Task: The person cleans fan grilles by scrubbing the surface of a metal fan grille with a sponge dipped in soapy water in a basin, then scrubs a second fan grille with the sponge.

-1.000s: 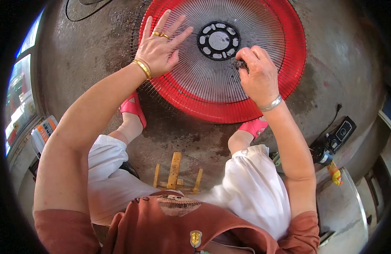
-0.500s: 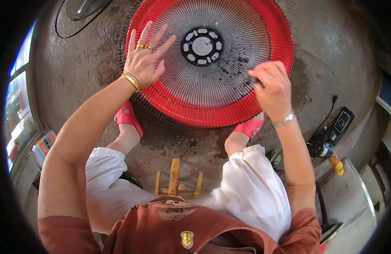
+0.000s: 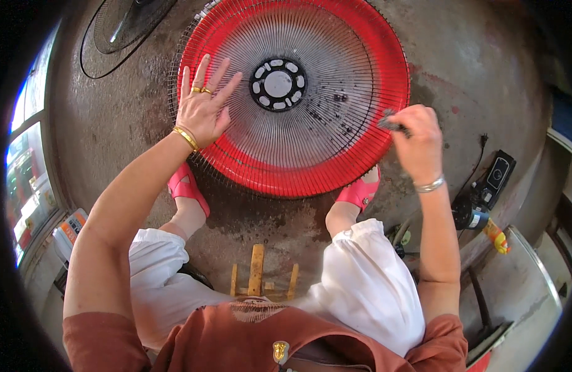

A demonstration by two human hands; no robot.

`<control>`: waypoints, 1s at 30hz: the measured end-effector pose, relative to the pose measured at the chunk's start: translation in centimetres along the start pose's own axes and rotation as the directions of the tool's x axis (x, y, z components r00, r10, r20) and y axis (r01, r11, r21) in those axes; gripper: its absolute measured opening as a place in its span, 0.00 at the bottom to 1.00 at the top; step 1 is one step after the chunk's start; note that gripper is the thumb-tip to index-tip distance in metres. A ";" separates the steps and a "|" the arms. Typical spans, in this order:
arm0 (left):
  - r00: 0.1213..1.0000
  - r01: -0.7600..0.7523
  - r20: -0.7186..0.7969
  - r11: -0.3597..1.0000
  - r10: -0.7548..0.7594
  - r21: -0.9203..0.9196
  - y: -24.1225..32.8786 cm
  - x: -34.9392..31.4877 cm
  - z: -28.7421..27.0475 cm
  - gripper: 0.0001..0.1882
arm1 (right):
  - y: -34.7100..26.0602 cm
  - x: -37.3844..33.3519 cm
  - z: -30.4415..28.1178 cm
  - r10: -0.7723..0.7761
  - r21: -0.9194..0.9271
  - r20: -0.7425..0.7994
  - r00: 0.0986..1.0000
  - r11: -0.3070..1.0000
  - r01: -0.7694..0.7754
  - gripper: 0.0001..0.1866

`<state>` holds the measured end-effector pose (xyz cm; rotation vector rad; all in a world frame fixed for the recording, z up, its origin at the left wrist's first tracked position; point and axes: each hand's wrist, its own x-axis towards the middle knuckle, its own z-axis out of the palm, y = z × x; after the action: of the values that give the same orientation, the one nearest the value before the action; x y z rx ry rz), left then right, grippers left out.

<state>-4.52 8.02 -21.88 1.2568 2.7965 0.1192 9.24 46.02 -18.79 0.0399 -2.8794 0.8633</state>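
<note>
A round wire fan guard [image 3: 341,74], with a black hub ring [image 3: 278,85] at its middle, lies over a wide red basin [image 3: 310,187] in front of me. Dark wet flecks dot the wires right of the hub. My left hand [image 3: 202,115] rests on the guard's left side, its fingers stretched and spread. By the right rim, my right hand [image 3: 419,139] pinches a crumpled grey scouring pad [image 3: 394,124]. The pad is at the right edge of the guard; whether it touches the wires I cannot tell.
My feet in pink shoes stand at the basin's near side. A wooden stool [image 3: 255,273] shows between my legs. A second dark fan guard [image 3: 121,28] sits at the far left. On the right are a black power strip [image 3: 498,173], a bottle [image 3: 478,220] and a grey panel [image 3: 521,285].
My right hand has moved outward to the right with the scouring pad, off the flecked wires to the rim. My left hand stays spread on the guard. The whole view has shifted slightly.
</note>
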 end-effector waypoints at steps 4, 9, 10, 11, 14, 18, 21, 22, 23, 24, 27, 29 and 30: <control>1.000 -0.006 -0.017 1.000 0.006 0.018 -0.2 -0.3 0.2 0.38 | -0.5 0.5 0.5 0.091 0.172 -0.103 0.991 0.982 -0.072 0.13; 1.000 -0.009 -0.016 1.000 0.009 0.009 -0.1 0.1 0.0 0.37 | -2.9 3.3 6.7 -0.221 0.127 -0.143 0.965 0.963 0.240 0.09; 1.000 -0.014 -0.015 1.000 0.015 0.010 0.1 0.2 0.1 0.37 | -3.5 4.2 8.1 -0.290 0.145 -0.098 0.952 0.942 0.302 0.06; 1.000 -0.026 -0.013 1.000 0.026 0.007 0.1 0.1 0.1 0.37 | -4.1 5.1 9.3 -0.317 0.127 -0.060 0.946 0.938 0.322 0.05; 0.999 -0.029 -0.014 0.999 0.030 0.025 -0.1 -0.2 0.3 0.37 | -4.2 5.3 9.7 -0.256 0.218 -0.128 0.958 0.935 0.279 0.07; 0.999 -0.026 -0.019 1.000 0.026 0.018 -0.4 -0.2 0.4 0.37 | -0.2 0.5 5.7 -0.249 0.063 -0.220 0.943 0.961 0.269 0.16; 0.999 -0.033 -0.039 0.999 0.034 0.025 -0.3 -0.1 0.2 0.38 | 4.8 -4.2 2.6 0.046 0.109 -0.260 0.965 0.994 -0.018 0.14; 0.998 -0.038 -0.039 0.999 0.039 0.027 -0.3 0.1 0.3 0.38 | 6.7 -5.7 2.2 0.142 0.166 -0.249 0.958 0.981 -0.102 0.13; 0.998 -0.040 -0.040 0.999 0.041 0.022 -0.2 0.1 0.4 0.38 | 7.0 -5.9 1.7 0.166 0.195 -0.259 0.951 0.974 -0.117 0.14; 0.998 -0.042 -0.042 0.999 0.042 0.018 -0.2 0.0 0.4 0.38 | 6.8 -5.8 1.8 0.178 0.237 -0.262 0.949 0.964 -0.116 0.15; 0.999 -0.026 -0.019 0.999 0.027 0.026 -0.3 -0.1 0.5 0.39 | 2.1 -3.5 2.8 0.024 0.274 -0.177 0.984 0.961 0.026 0.19; 0.998 -0.056 -0.033 0.998 0.057 0.021 -0.5 -0.1 0.6 0.39 | -1.2 -1.7 5.1 -0.176 0.124 -0.159 0.971 0.973 0.197 0.24; 0.998 -0.054 -0.034 0.998 0.055 0.027 -0.3 0.2 0.6 0.39 | -2.3 -0.8 5.3 -0.174 0.079 -0.156 0.972 0.979 0.188 0.24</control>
<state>-4.85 7.98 -22.48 1.3506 2.8019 0.1090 9.51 41.15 -22.02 0.2339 -2.6464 0.9233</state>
